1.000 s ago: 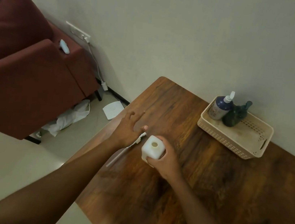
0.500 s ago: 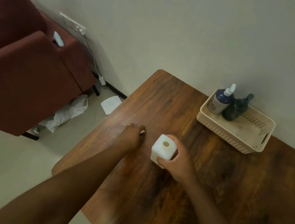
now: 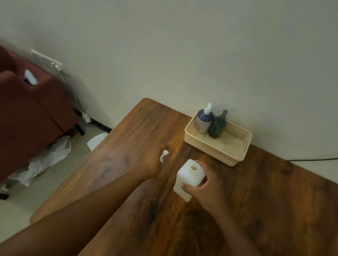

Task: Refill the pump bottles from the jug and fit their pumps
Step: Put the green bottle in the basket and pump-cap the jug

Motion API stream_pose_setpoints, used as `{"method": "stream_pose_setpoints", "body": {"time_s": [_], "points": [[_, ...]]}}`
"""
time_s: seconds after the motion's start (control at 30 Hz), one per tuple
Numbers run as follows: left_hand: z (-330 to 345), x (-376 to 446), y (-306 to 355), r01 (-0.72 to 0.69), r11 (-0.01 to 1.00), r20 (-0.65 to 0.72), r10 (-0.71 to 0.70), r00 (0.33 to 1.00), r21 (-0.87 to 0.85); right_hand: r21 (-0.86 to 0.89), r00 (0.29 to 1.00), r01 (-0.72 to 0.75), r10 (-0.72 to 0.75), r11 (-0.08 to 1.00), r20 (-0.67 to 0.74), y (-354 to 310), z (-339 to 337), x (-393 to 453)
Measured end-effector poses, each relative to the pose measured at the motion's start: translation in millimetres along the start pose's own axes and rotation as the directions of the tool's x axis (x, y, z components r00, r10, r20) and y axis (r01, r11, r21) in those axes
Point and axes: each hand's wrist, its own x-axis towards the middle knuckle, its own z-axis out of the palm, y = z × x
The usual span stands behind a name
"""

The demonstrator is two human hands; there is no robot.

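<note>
A white square bottle with an open round neck stands upright on the wooden table. My right hand grips it from the right side. Just left of the bottle, my left hand is closed around a white pump, whose head sticks out above the fingers; its tube is hidden. In a cream basket at the wall stand a blue pump bottle with a white pump and a dark green bottle. No jug is in view.
A dark red armchair stands left of the table, with crumpled white plastic and a paper sheet on the floor beside it. A wall socket with a cable is behind the chair. A black cable runs along the wall at the right.
My left hand closed on the pump that lay on the table and lifted it. My right hand kept hold of the white bottle. The camera tilted up a little.
</note>
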Motion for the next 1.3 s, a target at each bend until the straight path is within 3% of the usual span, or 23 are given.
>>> {"method": "stream_pose_setpoints", "body": {"time_s": [0.17, 0.47, 0.77, 1.03, 1.3], "points": [[-1.3, -9.7, 78.0, -0.171, 0.983, -0.038, 0.174, 0.984, 0.071, 0.048, 0.996, 0.029, -0.025, 0.998, -0.081, 8.0, -60.6, -32.8], [-35.8, -46.6, 229.0, -0.382, 0.922, -0.079, 0.377, 0.923, -0.069, -0.054, 0.967, 0.067, -0.078, 0.996, -0.243, 11.1, -158.7, -88.5], [-100.0, -92.6, 357.0, -0.595, 0.793, -0.279, 0.546, 0.790, -0.131, -0.067, 0.919, 0.134, -0.149, 0.989, -0.365, -8.2, -217.0, -123.8], [-153.6, -141.3, 443.4, -0.755, 0.641, -0.439, 0.645, 0.626, -0.134, -0.069, 0.892, 0.222, -0.231, 0.973, -0.389, -30.5, -243.6, -148.3], [-154.1, -164.5, 471.5, -0.782, 0.615, -0.482, 0.657, 0.579, -0.102, -0.065, 0.881, 0.241, -0.246, 0.968, -0.405, -43.1, -253.2, -158.9]]}}
